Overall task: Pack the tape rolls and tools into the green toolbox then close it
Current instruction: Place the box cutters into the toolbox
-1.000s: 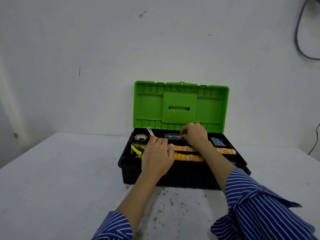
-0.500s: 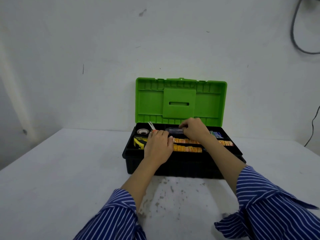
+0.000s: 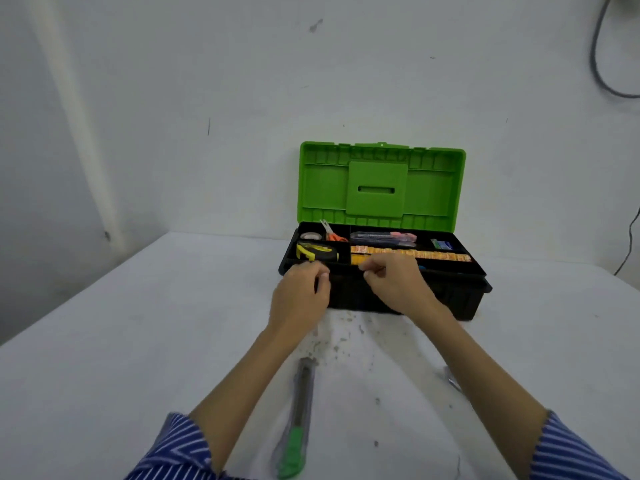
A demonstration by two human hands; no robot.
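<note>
The green toolbox (image 3: 381,188) stands open on the table, its lid upright over the black base (image 3: 450,299). Its tray holds a tape roll (image 3: 310,235), scissors (image 3: 333,233), a yellow tape measure (image 3: 317,252), a clear pack of pens (image 3: 382,239), an orange strip (image 3: 426,255) and a small green-blue item (image 3: 441,244). My left hand (image 3: 301,294) and my right hand (image 3: 396,284) hover at the box's front rim, fingers loosely curled, holding nothing. A green-ended utility knife (image 3: 298,417) lies on the table between my forearms.
A small metallic item (image 3: 452,379) lies on the table, partly hidden by my right forearm. The white table (image 3: 138,341) meets the wall just behind the box. Cables hang on the wall at the right (image 3: 602,64).
Both hands have drawn back out of the tray to the box's front rim. The view has tilted down, bringing the utility knife and the metallic item into sight.
</note>
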